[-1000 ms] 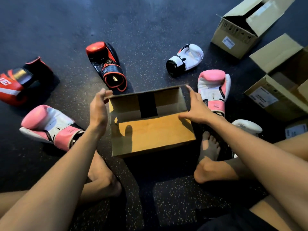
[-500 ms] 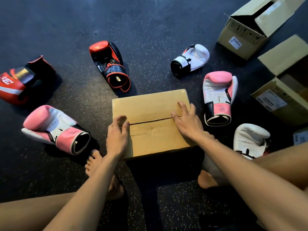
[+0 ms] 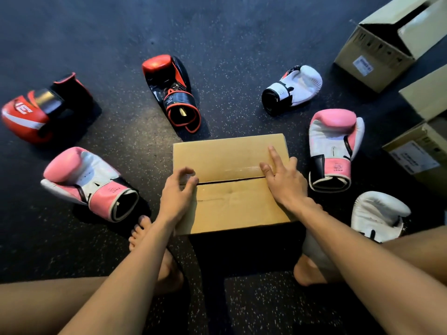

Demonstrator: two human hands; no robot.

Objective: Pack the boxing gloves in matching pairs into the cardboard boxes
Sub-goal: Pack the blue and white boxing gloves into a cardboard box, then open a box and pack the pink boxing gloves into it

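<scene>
Dark rubber-like floor (image 3: 242, 32) with pale flecks all over. One bare foot (image 3: 141, 229) at lower left, toes pointing up-frame, resting on the floor. Other bare foot (image 3: 308, 273) at lower right, only partly seen. Bare leg (image 3: 43, 305) along the bottom-left edge.

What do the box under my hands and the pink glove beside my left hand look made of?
Box: plain brown cardboard, matte, with a dented, creased flap. Pink glove: probably leather or synthetic leather, smooth, slightly glossy, judging by the sheen on its padding.
</scene>
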